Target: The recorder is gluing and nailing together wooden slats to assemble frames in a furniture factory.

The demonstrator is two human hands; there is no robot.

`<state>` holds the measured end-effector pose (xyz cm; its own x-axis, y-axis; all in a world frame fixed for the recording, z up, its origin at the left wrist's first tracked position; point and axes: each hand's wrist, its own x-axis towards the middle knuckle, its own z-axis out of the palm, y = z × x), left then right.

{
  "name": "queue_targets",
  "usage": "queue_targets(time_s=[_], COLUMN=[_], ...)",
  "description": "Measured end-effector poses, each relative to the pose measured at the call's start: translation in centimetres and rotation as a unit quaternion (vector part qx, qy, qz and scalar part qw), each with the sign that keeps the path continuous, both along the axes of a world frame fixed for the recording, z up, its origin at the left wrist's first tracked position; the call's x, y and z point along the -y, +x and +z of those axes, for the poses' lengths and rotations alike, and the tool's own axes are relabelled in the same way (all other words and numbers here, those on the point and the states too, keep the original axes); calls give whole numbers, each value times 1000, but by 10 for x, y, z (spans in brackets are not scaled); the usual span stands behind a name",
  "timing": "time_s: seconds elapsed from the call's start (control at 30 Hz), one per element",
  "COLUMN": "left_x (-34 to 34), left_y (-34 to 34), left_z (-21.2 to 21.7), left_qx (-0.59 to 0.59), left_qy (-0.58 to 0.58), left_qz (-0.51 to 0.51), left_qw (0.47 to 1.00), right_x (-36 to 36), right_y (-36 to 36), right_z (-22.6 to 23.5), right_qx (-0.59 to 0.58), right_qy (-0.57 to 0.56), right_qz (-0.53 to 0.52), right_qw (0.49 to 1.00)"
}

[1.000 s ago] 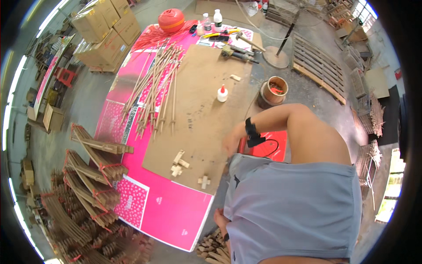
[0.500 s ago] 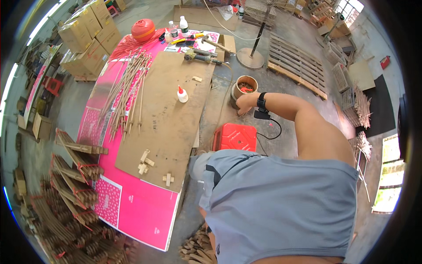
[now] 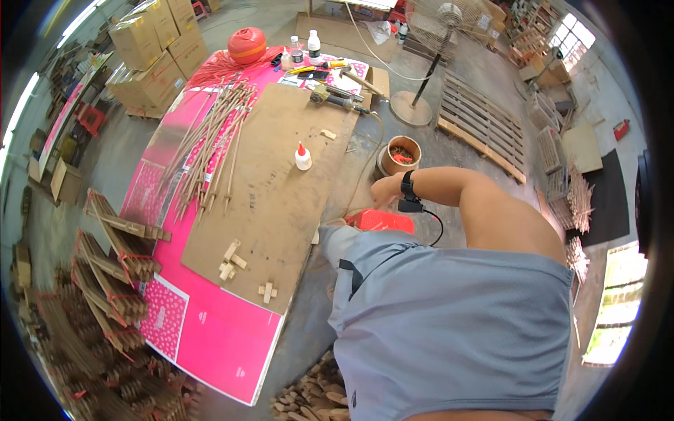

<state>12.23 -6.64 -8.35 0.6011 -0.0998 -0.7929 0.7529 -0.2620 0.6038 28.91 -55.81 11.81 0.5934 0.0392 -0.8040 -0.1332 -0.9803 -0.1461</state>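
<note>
My right hand [image 3: 385, 191] hangs low beside the worktable, just above a red plastic stool [image 3: 382, 220]. A black strap with a small box and cable circles that wrist. The fingers point down and are too small and shaded to make out. Close beyond the hand stands a round brown tub [image 3: 405, 151] with small dark pieces and something red inside. My left hand is out of sight. On the table, a brown board [image 3: 274, 182] bears a white glue bottle with a red tip [image 3: 302, 158] and small wooden joint pieces [image 3: 232, 259].
Thin wooden rods [image 3: 210, 147] lie along the table's left side. A power tool [image 3: 337, 100] and a hammer [image 3: 361, 82] are at its far end. Bundled wooden slats [image 3: 116, 281] stack at left. A fan stand [image 3: 421, 91] and a pallet [image 3: 481, 119] stand beyond the tub.
My right hand has drawn back from the tub's side toward the stool. My clothing now covers more of the stool, and the whole view has shifted slightly.
</note>
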Motion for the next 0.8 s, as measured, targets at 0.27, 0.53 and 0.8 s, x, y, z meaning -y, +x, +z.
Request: queue_targets(time_s=[0.27,0.53,0.8], left_x=[80,129,134], left_y=[0,15,2], left_z=[-51,-87,-103], left_qx=[149,237,327], left_qy=[70,155,304], left_qz=[-109,-171,-176], left_qw=[980,944,877], right_x=[21,45,71], right_y=[78,154,156], right_z=[-34,-114,-165], right_qx=[232,418,532], right_qy=[89,131,267], right_qz=[18,85,71], right_qw=[968,895,800])
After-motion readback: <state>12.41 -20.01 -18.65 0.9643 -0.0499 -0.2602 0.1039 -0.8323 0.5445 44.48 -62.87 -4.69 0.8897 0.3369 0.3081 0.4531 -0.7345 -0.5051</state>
